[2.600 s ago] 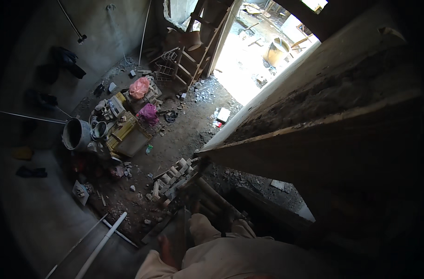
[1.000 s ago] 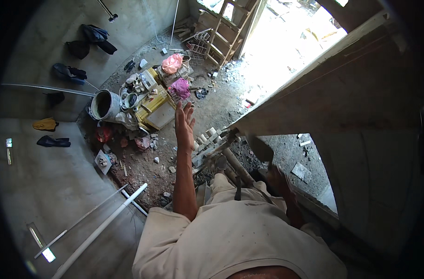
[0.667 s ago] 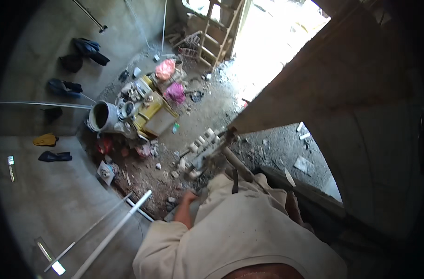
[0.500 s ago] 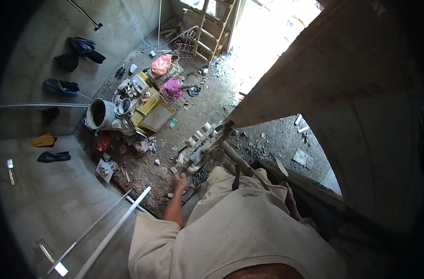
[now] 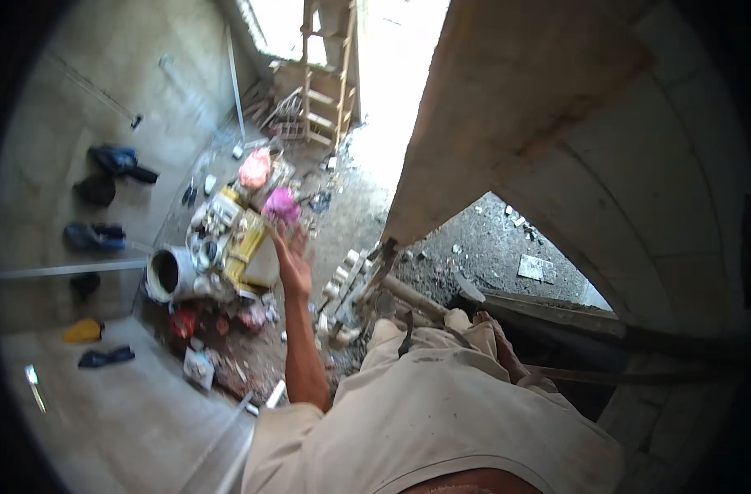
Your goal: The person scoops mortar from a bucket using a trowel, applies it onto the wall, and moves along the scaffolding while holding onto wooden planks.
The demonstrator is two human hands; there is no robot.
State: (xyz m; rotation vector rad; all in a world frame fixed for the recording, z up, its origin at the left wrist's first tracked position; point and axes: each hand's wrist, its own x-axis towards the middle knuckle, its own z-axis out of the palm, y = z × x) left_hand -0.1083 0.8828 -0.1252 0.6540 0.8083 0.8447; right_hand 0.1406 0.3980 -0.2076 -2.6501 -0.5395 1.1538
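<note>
My left hand (image 5: 293, 259) is raised in front of me, fingers spread, with nothing in it. Behind it lie a yellow crate (image 5: 245, 247) and a pink plastic bag (image 5: 282, 206). Low at my right side, my right hand (image 5: 492, 333) is closed, its fingers partly hidden by the arm and trousers. The grey flat blade of a trowel (image 5: 468, 286) sticks out just beyond its fingers; the grip itself is hard to see. A round wooden pole (image 5: 412, 296) crosses in front of my legs, beside an upright piece of timber (image 5: 382, 263).
A large bucket (image 5: 170, 273) stands at the left among clutter. A stack of pale blocks (image 5: 342, 280) lies below. A wooden ladder (image 5: 330, 99) leans at the back. The sloping concrete slab (image 5: 548, 99) fills the right side. Clothes (image 5: 95, 237) hang on the left wall.
My left hand has risen and moved forward from beside the timber, its fingers now spread. The trowel blade at my right hand has tilted leftward. The whole view has turned.
</note>
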